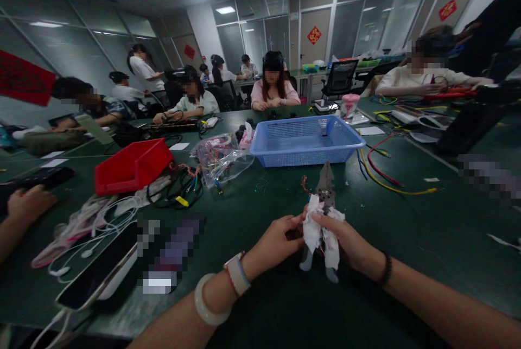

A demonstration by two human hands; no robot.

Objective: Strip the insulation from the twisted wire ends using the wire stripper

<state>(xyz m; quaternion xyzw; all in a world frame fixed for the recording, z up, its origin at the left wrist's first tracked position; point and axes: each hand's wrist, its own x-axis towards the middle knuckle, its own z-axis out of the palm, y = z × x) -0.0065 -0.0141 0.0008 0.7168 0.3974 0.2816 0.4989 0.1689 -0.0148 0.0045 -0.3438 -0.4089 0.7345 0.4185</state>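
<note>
Lower centre-right of the frame: pliers (325, 185), head projecting upward beyond the right grip (353, 241), which is closed around their handles through white tissue (312, 232) — the left grip (275, 245) touches the tissue's left edge; whether it pinches cannot be told.

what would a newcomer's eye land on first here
Probably the big blue plastic basket at the middle of the green table, and the bright red bin to its left. Nearer the camera, the left hand and right hand meet at crumpled white tissue around the handles of grey wire-stripping pliers.
</note>
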